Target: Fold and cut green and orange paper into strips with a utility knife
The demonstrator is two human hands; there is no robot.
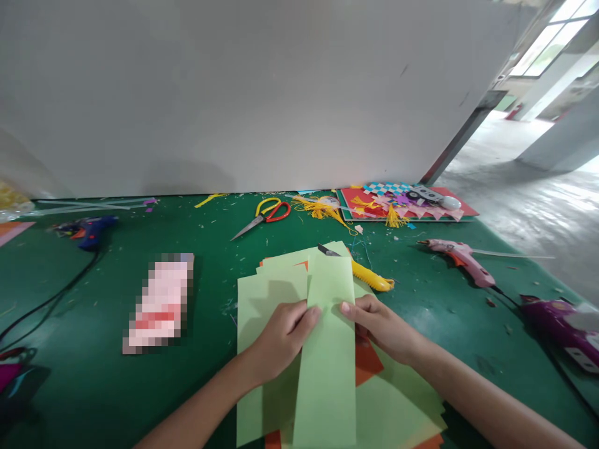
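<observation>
A long strip of light green paper (327,368) is held between both hands, above a loose pile of paper. My left hand (292,327) pinches its left edge with the thumb on top. On the opposite edge, my right hand (381,321) grips it the same way, fingers behind. Beneath lie light green sheets (271,299) and orange sheets (367,365), overlapping at angles. Just beyond the strip rests a yellow utility knife (374,275), its blade pointing left and partly covered by the strip's top end.
Scissors (269,215) with red and yellow handles lie toward the wall (262,93). A pink glue gun (461,255) and a purple tool (561,324) are at right, a blue glue gun (91,231) at left. Yellow tassels (322,209) and decorated boards (407,206) sit at the back. A pixelated pink item (161,299) is left.
</observation>
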